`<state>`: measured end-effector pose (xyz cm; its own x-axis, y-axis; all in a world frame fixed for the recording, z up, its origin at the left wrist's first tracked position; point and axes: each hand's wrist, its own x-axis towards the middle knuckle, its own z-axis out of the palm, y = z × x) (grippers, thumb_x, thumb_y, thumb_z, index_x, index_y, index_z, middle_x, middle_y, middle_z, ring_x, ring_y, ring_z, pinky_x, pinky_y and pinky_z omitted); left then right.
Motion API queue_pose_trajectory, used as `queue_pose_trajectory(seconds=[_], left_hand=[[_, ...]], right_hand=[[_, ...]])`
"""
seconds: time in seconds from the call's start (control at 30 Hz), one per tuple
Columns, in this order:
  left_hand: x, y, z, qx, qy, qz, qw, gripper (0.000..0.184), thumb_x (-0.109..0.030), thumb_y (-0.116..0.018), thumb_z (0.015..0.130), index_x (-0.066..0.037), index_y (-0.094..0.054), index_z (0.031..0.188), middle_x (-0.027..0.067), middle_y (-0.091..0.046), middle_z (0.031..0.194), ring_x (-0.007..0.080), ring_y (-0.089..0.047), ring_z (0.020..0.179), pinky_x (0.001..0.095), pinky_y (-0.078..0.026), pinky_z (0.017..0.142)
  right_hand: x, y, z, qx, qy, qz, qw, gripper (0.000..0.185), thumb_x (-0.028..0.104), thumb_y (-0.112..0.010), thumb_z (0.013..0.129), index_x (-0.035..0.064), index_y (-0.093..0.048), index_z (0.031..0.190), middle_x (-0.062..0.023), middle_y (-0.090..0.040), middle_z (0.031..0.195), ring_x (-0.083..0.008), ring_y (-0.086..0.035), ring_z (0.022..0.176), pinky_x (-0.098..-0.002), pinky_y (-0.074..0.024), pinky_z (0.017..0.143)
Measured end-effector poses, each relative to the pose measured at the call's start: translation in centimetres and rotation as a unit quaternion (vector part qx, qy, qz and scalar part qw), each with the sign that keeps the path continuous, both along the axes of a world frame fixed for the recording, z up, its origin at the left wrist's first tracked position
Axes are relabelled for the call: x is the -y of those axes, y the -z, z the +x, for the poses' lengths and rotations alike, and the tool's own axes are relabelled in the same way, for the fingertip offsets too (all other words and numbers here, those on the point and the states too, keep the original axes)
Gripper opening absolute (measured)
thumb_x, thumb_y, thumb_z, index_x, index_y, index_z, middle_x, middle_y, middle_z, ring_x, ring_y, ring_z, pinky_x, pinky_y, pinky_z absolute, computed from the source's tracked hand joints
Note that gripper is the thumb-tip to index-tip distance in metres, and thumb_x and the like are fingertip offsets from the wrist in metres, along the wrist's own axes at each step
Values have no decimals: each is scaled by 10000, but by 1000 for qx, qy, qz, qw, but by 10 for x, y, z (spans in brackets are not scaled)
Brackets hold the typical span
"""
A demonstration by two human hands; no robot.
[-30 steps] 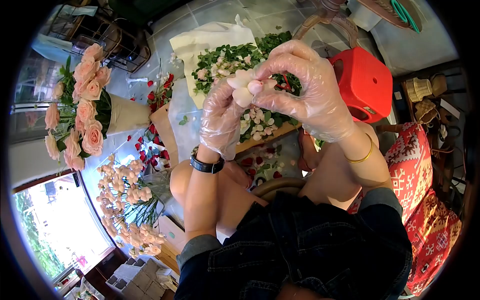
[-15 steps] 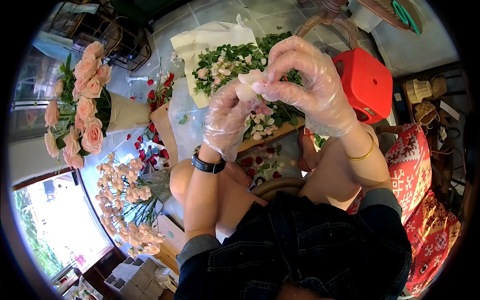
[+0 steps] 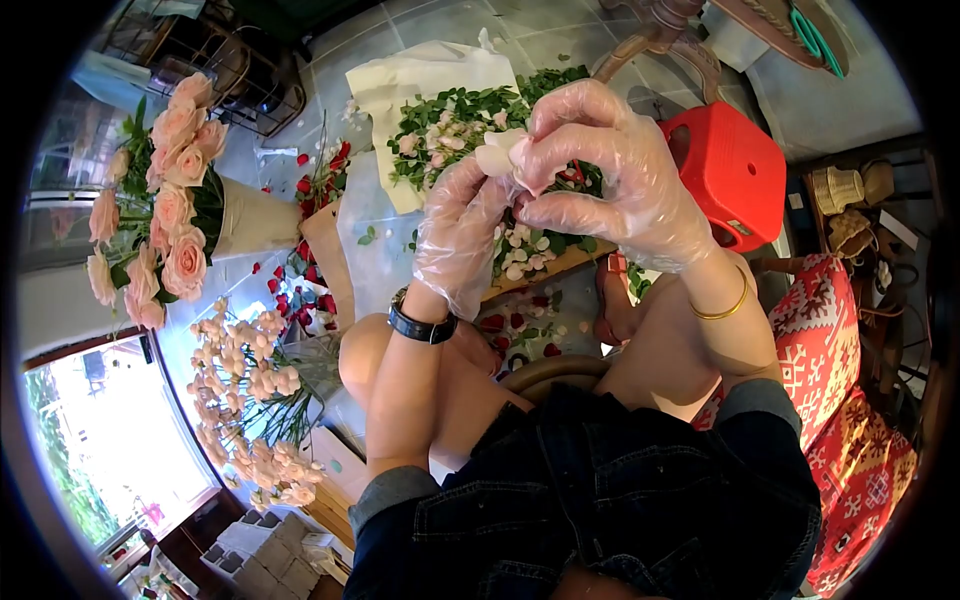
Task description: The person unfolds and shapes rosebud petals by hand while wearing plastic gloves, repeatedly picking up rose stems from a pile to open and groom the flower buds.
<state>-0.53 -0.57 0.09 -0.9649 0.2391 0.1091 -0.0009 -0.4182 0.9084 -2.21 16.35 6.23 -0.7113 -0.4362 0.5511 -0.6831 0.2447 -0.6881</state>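
Observation:
Both hands wear clear plastic gloves and meet around a small pale pink flower (image 3: pixel 497 158). My left hand (image 3: pixel 462 232) is closed on the flower from below, its fingers curled under the petals. From the right, my right hand (image 3: pixel 612 170) pinches the petals at the flower's side with thumb and fingers. The stem end is hidden in my left hand. Behind the hands lies a bunch of small pale pink roses with green leaves (image 3: pixel 440 140) on cream paper (image 3: pixel 385 85).
A red stool (image 3: pixel 735 175) stands at the right, near a red patterned cloth (image 3: pixel 825 340). Large peach roses (image 3: pixel 175 210) fill a pale bucket (image 3: pixel 255 217) at the left, above smaller peach flowers (image 3: pixel 245 370). Red petals (image 3: pixel 315 275) lie scattered on the floor.
My left hand has shifted slightly right with the flower. The flower has turned, and the fingers of my right hand have moved over its side petals.

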Motion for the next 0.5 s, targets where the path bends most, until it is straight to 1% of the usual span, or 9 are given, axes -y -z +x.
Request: queue_pose_trajectory(seconds=[0.03,0.07,0.13,0.17,0.2,0.23,0.3,0.43,0.5], left_hand=[[-1,-1,0,0,-1,0,1000,238,-134,-480,914,2,-525,1103,57,-592,957,135,-562,801,264,-502,645],[-3,-4,0,13,-7,-1,1000,238,-138,-472,917,-1,-526,1103,57,-588,943,131,-555,794,267,-507,642],[-4,-6,0,26,-14,-2,1000,238,-142,-464,920,-4,-526,1104,57,-584,929,127,-548,788,270,-511,639],[-3,-3,-1,30,9,18,999,242,-144,-457,922,-4,-521,1109,55,-575,900,121,-540,766,274,-516,638],[-3,-2,-2,33,31,37,998,246,-146,-450,925,-4,-517,1114,53,-566,872,116,-532,745,277,-521,637],[-3,-2,-2,33,30,37,998,246,-146,-450,925,-4,-517,1114,53,-566,872,116,-532,745,277,-521,637],[-5,-5,-2,54,29,23,998,252,-148,-445,926,1,-506,1121,44,-534,805,102,-506,690,281,-529,624],[-4,-6,-2,65,45,31,996,258,-150,-445,927,4,-497,1127,37,-519,780,95,-491,660,275,-526,607],[-5,-5,-3,78,31,-1,996,243,-201,-511,898,-10,-539,1047,44,-525,742,109,-492,601,287,-533,573]], right_hand=[[0,1,0,23,-17,-20,999,219,130,-747,633,81,-612,798,-54,-546,877,-234,-543,848,-320,-447,733],[0,2,1,23,-18,-20,999,219,130,-747,633,81,-612,798,-54,-546,877,-234,-543,848,-320,-447,733],[1,3,1,-58,68,14,996,233,121,-754,619,81,-616,803,-50,-535,868,-234,-538,816,-318,-451,700],[1,3,0,-58,66,14,996,233,121,-754,619,81,-616,803,-50,-535,868,-234,-538,816,-318,-451,700],[0,2,-1,-102,93,44,989,235,119,-753,618,81,-615,804,-49,-534,866,-234,-535,802,-320,-450,685],[0,1,-2,-146,119,74,979,237,117,-752,616,81,-614,806,-48,-533,864,-235,-531,789,-322,-450,670],[0,4,-4,-169,124,77,975,238,109,-751,614,82,-610,804,-47,-534,858,-235,-531,774,-323,-450,650],[0,6,-8,-228,129,82,962,238,92,-748,608,81,-597,791,-40,-536,840,-233,-532,733,-325,-449,604],[-1,7,-9,-230,134,85,960,233,90,-746,611,80,-593,785,-39,-537,839,-234,-532,722,-322,-448,594]])
